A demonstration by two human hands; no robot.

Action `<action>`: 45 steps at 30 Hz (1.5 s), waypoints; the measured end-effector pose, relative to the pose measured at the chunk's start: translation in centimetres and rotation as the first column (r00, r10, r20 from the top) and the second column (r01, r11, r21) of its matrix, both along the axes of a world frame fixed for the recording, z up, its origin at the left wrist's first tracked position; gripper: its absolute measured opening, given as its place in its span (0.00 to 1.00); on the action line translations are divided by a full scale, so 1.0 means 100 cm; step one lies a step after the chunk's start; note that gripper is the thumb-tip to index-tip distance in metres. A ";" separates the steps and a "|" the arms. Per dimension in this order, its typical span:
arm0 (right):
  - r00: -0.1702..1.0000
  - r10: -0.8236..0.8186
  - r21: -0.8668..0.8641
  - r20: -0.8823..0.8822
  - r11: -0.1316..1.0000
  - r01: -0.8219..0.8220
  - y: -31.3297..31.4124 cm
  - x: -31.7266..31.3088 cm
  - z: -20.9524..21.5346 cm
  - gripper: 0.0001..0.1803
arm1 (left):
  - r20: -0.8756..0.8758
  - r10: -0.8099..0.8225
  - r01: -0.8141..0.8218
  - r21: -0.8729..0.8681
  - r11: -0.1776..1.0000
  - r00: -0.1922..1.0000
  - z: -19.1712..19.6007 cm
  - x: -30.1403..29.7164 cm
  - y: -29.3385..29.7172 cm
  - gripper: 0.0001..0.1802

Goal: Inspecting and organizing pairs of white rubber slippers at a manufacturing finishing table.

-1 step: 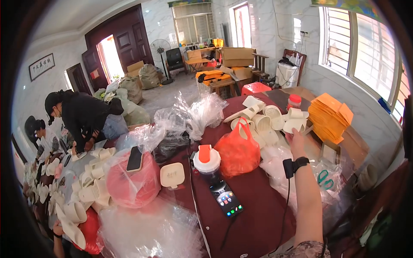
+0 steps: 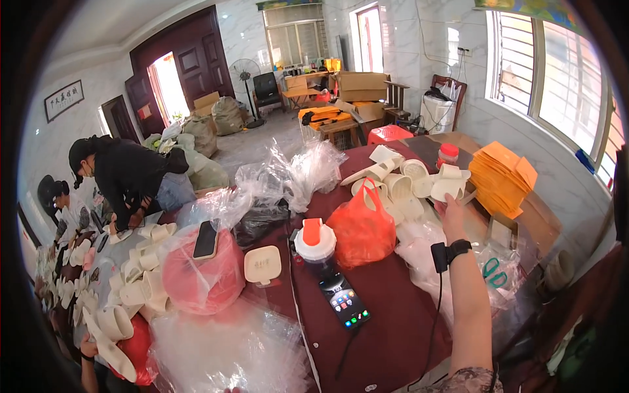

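A cream-coloured curved pipe fitting (image 2: 448,187) lies at the edge of a heap of like fittings (image 2: 400,183) on the dark red table, touching the fingers.

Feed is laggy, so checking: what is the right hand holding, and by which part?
The right hand holds a cream curved plastic pipe fitting by its lower edge; the exact grip is hidden. Left hand is not in view.

right hand (image 2: 452,211) on cream cup (image 2: 447,188) | orange bag (image 2: 362,230) near | phone (image 2: 344,300) on table (image 2: 393,327)
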State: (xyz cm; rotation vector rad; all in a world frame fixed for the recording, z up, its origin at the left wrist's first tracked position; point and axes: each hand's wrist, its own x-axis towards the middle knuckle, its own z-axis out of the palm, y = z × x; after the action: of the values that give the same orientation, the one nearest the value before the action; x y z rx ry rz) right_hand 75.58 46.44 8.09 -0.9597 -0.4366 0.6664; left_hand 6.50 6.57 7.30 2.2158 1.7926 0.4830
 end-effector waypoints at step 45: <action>0.034 0.219 -0.140 0.975 0.729 -0.670 -0.283 -0.458 0.106 0.17 | 0.091 0.000 -0.029 0.324 0.946 0.996 -0.037 -0.019 -0.021 0.37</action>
State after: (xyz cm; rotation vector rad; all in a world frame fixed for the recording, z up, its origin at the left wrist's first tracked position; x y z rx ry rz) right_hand 29.78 18.17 18.65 -0.7297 -2.1144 0.4049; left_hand 4.57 4.52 3.61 2.3449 1.7906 0.9274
